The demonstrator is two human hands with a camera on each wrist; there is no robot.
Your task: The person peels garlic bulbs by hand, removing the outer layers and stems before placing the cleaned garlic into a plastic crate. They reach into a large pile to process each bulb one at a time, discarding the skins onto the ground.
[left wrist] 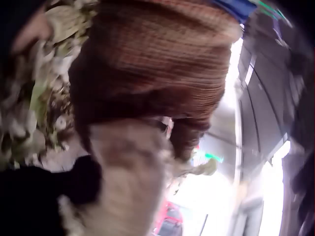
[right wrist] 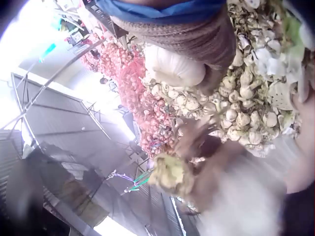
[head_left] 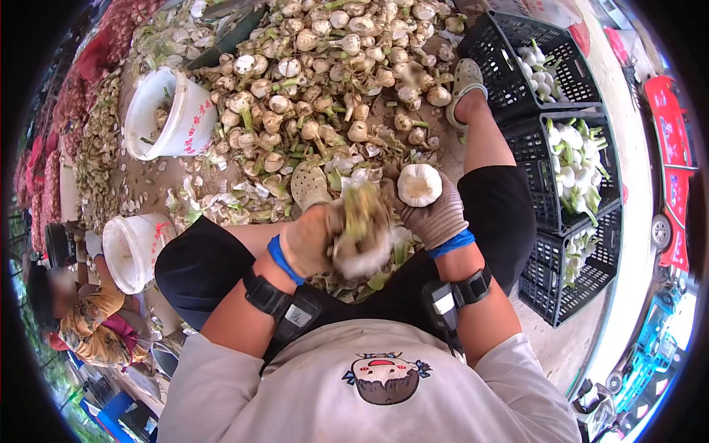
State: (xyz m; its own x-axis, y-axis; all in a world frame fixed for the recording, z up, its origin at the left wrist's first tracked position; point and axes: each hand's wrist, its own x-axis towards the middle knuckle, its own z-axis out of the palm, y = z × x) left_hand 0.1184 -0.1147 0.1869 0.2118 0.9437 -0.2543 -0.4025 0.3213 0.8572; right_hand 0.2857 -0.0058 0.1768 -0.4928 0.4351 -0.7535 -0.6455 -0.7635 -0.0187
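Observation:
My gloved left hand (head_left: 304,242) grips a motion-blurred garlic bulb (head_left: 362,258) with a green-yellow stem and brown dry leaves. In the left wrist view, the ribbed glove (left wrist: 152,64) is close and dark above a blurred pale shape. My right hand (head_left: 442,214), also gloved, holds a clean white garlic bulb (head_left: 419,184) without a stem. That white bulb (right wrist: 174,69) shows under the glove (right wrist: 197,39) in the right wrist view, where a cut stem end (right wrist: 170,173) appears lower down. Both hands are close together above my lap.
A heap of untrimmed garlic (head_left: 317,81) covers the ground ahead, with loose skins around it. White buckets (head_left: 196,122) (head_left: 136,255) stand at left. Black crates (head_left: 543,177) holding cleaned garlic line the right. Another person (head_left: 96,317) sits at far left.

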